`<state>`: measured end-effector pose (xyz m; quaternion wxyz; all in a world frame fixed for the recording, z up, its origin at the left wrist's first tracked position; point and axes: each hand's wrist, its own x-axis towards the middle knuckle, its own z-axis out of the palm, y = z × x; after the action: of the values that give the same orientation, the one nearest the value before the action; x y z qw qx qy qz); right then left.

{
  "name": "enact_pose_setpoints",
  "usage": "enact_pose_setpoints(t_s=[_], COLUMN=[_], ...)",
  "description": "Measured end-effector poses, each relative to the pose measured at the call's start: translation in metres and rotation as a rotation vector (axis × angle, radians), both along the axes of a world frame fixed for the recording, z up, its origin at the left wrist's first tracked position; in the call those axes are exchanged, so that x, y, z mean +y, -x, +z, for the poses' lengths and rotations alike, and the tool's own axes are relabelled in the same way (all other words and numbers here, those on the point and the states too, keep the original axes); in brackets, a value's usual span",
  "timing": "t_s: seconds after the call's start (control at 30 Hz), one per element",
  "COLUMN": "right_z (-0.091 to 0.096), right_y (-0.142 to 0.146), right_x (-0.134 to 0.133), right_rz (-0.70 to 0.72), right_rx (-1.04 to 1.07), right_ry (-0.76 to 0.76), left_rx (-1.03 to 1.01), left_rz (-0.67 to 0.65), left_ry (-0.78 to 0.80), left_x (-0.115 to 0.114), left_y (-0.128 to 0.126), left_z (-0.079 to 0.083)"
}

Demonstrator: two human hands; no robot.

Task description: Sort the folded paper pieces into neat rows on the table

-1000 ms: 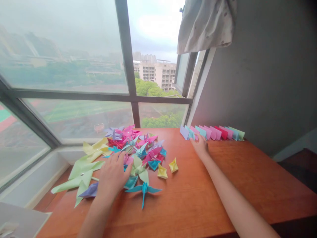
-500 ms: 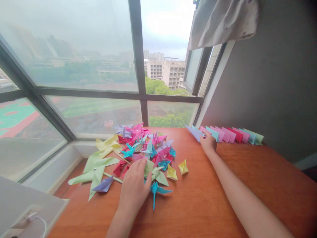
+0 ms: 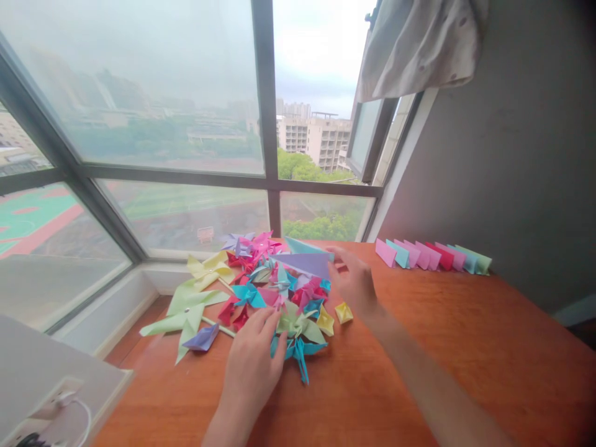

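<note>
Head view: folded papers [image 3: 307,264] point toward the left edge of the table [image 3: 367,379], long axis crosswise. The right hand [image 3: 356,282] pinches them, beyond the left hand [image 3: 254,354], whose grip is unclear.

Spotted curtain [image 3: 423,56] hanging at upper right, draped over the open pane [image 3: 365,143], dark wall [image 3: 521,136] alongside! Beyond the glass [image 3: 172,93], pale buildings [image 3: 326,139] above green trees [image 3: 298,164]; far left, a court [image 3: 32,214]. Lower left, 1 white cord [image 3: 87,416] trails from a socket [image 3: 49,406]!

No readable text, labels, brands, numbers or signs anywhere in view.
</note>
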<state>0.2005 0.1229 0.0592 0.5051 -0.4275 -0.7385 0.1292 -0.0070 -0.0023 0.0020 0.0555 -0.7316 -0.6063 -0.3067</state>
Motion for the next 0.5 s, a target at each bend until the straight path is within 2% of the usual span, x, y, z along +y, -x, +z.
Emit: enact_pose_setpoints(t_s=[0.1, 0.2, 0.33, 0.5], right_z=[-0.006, -0.018, -0.042, -0.081], right_y=[0.017, 0.011, -0.032, -0.118], right_x=[-0.012, -0.014, 0.0, 0.034], right_rz=[0.235, 0.254, 0.07, -0.389], right_rx=[-0.055, -0.025, 0.016, -0.029], right_ry=[0.029, 0.099, 0.22, 0.224], left_rx=[-0.051, -0.106, -0.154, -0.142], left_rz=[0.032, 0.048, 0.016, -0.124], left_ry=[-0.095, -0.171, -0.237, -0.284], left_x=[-0.011, -0.02, -0.03, -0.035], left_y=[0.001, 0.003, 0.003, 0.003], left_z=[-0.005, -0.01, -0.014, -0.018])
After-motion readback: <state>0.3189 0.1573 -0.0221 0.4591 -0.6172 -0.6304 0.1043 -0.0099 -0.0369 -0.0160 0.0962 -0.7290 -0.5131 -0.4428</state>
